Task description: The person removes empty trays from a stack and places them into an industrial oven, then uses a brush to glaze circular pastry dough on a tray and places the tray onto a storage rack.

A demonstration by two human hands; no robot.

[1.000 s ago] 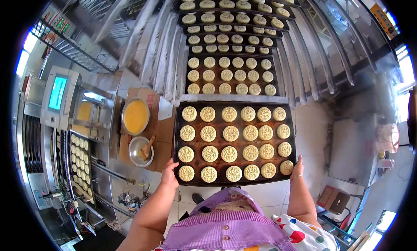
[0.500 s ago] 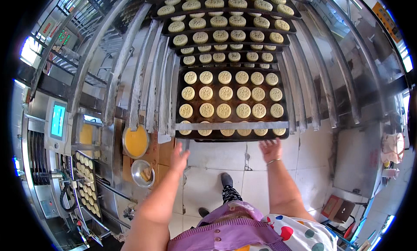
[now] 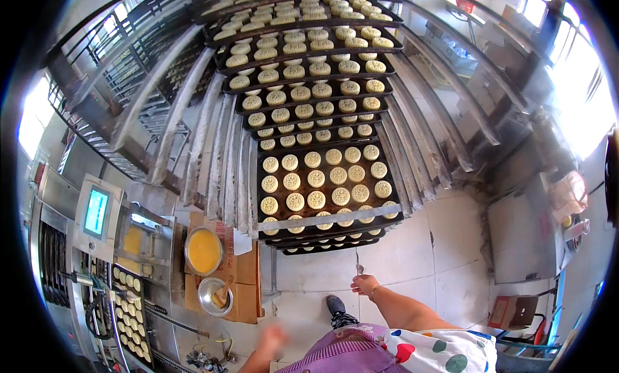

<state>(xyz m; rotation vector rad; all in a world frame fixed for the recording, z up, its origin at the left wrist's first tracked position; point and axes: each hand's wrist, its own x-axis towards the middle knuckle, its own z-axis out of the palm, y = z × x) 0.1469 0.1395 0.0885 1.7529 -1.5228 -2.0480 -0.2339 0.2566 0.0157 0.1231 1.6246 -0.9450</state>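
Note:
A dark baking tray (image 3: 304,190) with rows of pale round stamped pastries (image 3: 316,179) sits in a tall metal rack (image 3: 412,131). More loaded trays are stacked above it, and the edges of others show beneath. My right hand (image 3: 365,284) is below the rack's front, apart from the trays, its fingers loosely extended with nothing in them. My left hand (image 3: 272,341) is low, close to my body and smeared by motion, so its fingers cannot be made out. Neither hand touches a tray.
Left of the rack, a bowl of yellow liquid (image 3: 205,250) and a metal bowl with a brush (image 3: 216,297) stand by cardboard (image 3: 246,279). Further left are a machine with a lit screen (image 3: 96,212) and another pastry tray (image 3: 131,315). A metal cabinet (image 3: 522,237) stands at right.
Both hands have drawn back from the lower tray's front edge toward my body. The view has shifted, showing more of the upper trays and some tray edges underneath.

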